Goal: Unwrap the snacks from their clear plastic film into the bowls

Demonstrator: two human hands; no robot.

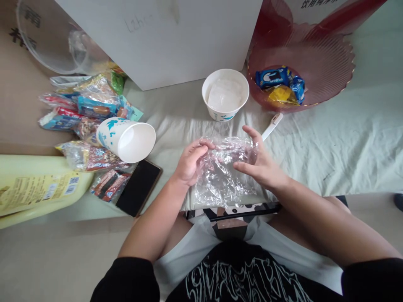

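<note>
A crinkled sheet of clear plastic film (225,180), perhaps a thin bag, hangs over the front edge of the cloth-covered table. Its upper left part is pinched between the thumb and fingers of my left hand (190,161). On the film's right side, my right hand (264,165) has its thumb and index finger spread wide; the thumb lies over the film, and the other fingers are partly hidden behind it. Just beyond both hands stands an upright white paper bowl (222,116) with a folded whitish, translucent piece (225,94) inside.
A white-handled utility knife (272,126) lies right of the bowl. Behind it sits a pink fluted basin (327,63) with several wrapped snacks. At left are a tipped paper cup (110,136), a phone (139,187), snack packets (94,105) and a yellow container (37,184). A white box (176,42) stands behind.
</note>
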